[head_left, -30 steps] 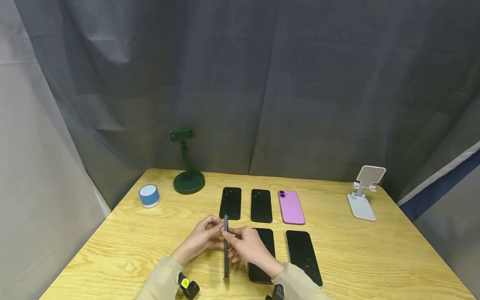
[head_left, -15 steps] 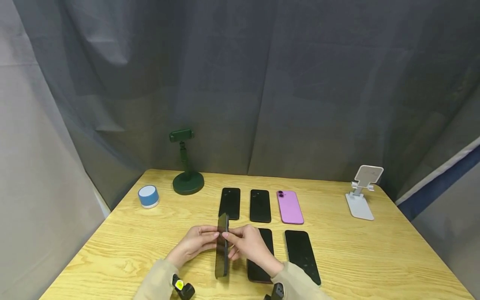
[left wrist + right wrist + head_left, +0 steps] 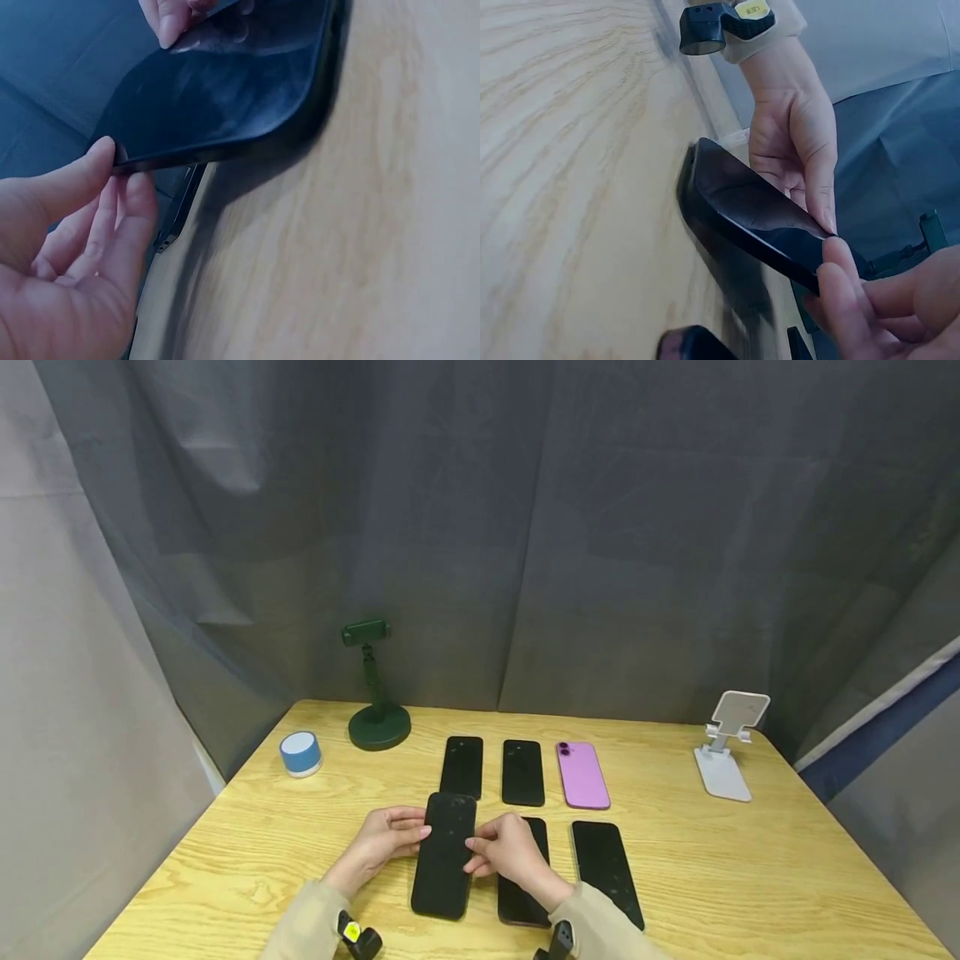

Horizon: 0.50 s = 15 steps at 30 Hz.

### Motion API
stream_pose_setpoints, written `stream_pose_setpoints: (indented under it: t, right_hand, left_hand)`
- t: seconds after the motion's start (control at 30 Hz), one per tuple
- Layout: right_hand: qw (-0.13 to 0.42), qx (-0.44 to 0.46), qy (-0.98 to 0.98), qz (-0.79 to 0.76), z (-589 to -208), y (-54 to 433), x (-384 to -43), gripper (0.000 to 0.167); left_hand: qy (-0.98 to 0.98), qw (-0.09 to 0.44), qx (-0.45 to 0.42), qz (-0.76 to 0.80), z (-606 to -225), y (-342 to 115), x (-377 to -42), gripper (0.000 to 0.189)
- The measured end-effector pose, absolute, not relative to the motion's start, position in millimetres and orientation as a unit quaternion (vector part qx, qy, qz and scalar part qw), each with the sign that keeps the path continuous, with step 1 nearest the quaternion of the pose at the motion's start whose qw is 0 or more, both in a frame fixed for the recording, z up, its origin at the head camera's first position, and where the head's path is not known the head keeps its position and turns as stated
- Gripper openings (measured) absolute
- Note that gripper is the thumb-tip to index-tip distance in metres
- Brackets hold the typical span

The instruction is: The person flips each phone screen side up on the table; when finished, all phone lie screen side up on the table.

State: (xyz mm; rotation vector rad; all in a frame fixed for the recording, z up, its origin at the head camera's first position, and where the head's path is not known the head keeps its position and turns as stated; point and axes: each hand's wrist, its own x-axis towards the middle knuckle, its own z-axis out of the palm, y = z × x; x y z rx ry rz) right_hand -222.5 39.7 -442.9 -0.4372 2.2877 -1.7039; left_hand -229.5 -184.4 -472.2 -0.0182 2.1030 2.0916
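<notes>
Between both hands a black smartphone is held just above the table, its dark glossy screen facing up. My left hand pinches its left edge, thumb on the screen side and fingers beneath, as the left wrist view shows. On the opposite edge my right hand pinches the phone between thumb and fingers. In the right wrist view the phone is tilted over the wood, with its shadow below. Partly under my right hand lies another black phone. A third black phone lies farther right.
Behind them lie two black phones and a pink phone in a row. A green stand and a blue-and-white cylinder are at the back left. A white folding stand is at the back right.
The held phone has turned from edge-on to nearly flat, its screen now facing up. My left hand has shifted slightly left with its edge; my right hand keeps its grip.
</notes>
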Motion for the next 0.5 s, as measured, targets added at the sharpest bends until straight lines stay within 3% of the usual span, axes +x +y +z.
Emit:
stream_pose_setpoints:
  t: [0.5]
  right_hand:
    - [0.113,-0.194,0.838,-0.498,-450.2,37.9,-214.3,0.050]
  left_hand:
    - [0.762,0.050,-0.016,0.646,-472.3,-173.9,-222.9,0.034]
